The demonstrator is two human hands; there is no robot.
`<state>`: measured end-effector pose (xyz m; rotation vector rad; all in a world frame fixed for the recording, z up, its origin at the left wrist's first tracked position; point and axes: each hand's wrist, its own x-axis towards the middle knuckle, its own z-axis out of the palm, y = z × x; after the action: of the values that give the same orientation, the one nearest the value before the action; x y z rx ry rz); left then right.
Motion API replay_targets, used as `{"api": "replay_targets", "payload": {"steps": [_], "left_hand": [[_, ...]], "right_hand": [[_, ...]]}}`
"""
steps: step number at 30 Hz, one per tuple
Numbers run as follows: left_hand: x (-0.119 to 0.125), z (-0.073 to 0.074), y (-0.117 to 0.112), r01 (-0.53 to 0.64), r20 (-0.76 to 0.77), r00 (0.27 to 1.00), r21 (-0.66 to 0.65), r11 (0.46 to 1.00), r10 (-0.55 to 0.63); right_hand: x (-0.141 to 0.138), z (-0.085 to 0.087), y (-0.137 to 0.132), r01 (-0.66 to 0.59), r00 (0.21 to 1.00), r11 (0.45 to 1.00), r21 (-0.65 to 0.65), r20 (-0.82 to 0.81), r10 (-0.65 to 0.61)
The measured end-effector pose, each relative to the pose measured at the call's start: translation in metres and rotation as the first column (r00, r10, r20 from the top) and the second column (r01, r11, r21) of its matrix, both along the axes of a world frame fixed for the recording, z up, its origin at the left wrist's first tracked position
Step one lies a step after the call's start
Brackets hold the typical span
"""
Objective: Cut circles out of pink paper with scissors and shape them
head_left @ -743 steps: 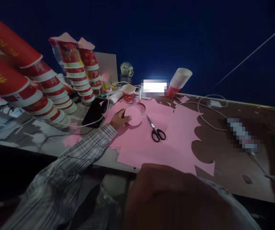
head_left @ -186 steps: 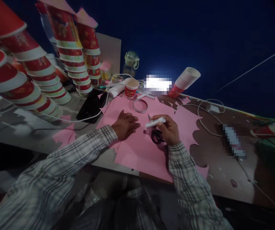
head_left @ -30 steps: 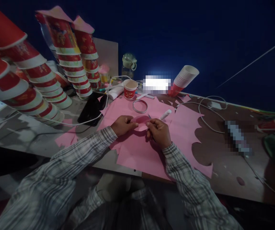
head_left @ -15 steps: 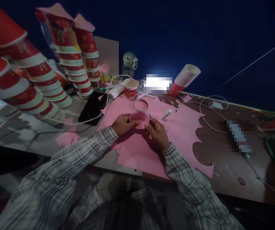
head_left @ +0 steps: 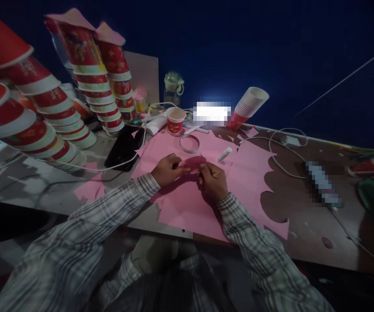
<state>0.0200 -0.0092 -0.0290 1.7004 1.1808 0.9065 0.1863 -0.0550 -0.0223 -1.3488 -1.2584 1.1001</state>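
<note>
A small pink paper disc (head_left: pixel 191 164) is held between both my hands, bent over on itself just above the pink paper sheets (head_left: pixel 187 203). My left hand (head_left: pixel 166 170) pinches its left edge. My right hand (head_left: pixel 212 181) pinches the right edge, fingers closed. A white glue stick (head_left: pixel 224 154) lies on the pink paper just beyond my right hand. A metal ring (head_left: pixel 189 143) lies a little farther back. The scissors are hidden under my right hand.
Tall stacks of red paper cups (head_left: pixel 86 73) lean at the left. A single red cup (head_left: pixel 175 121), a tilted cup stack (head_left: pixel 248 107), a jar (head_left: pixel 173 89), a black phone (head_left: pixel 123 147) and white cables (head_left: pixel 281 151) lie on the table (head_left: pixel 304 225).
The pink disc, held flat between my hands a second ago, is now bent over on itself. My hands have drawn slightly closer together.
</note>
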Motion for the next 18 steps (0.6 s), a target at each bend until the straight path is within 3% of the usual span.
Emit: {"api": "replay_targets", "payload": {"steps": [8, 18], "left_hand": [[0.0007, -0.0069, -0.0003, 0.061, 0.102, 0.994, -0.167, 0.984, -0.044], [-0.0005, -0.0080, -0.0011, 0.092, 0.138, 0.988, -0.217, 0.972, -0.063]], "right_hand": [[-0.0005, -0.0013, 0.0011, -0.012, 0.998, 1.000, -0.010, -0.056, 0.011], [0.0002, -0.0008, 0.0018, -0.024, 0.998, 0.999, -0.041, -0.062, 0.021]]}}
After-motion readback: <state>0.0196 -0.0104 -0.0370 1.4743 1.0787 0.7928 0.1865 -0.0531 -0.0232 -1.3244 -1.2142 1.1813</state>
